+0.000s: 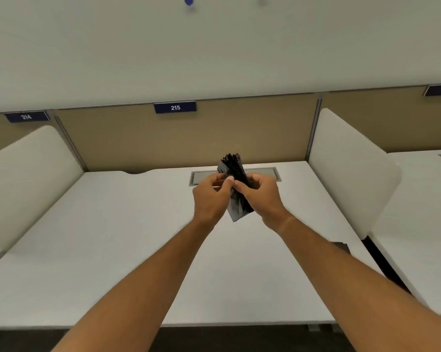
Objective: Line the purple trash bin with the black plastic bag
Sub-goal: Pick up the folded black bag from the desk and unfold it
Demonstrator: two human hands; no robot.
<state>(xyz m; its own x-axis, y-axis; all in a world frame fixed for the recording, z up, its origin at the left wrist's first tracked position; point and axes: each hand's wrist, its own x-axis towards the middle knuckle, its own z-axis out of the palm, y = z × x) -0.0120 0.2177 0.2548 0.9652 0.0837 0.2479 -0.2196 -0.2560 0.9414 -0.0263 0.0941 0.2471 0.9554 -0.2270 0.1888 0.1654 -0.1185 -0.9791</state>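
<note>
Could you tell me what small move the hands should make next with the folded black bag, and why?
Probably pull the hands apart to unfold it: the black plastic bag is a compact folded bundle, pinched between left hand and right hand above the white desk.

One head-worn wide-angle camera looked forward and down from above a flat white desk point(118, 250), close enough that both bare forearms reached in from the bottom edge toward the frame's middle. It faced a tan fabric partition panel point(143, 141) bearing a dark blue number plate reading 215 point(175, 107), with a pale wall above. Wide-angle distortion bowed the partition's top line. No second view existed.
</note>
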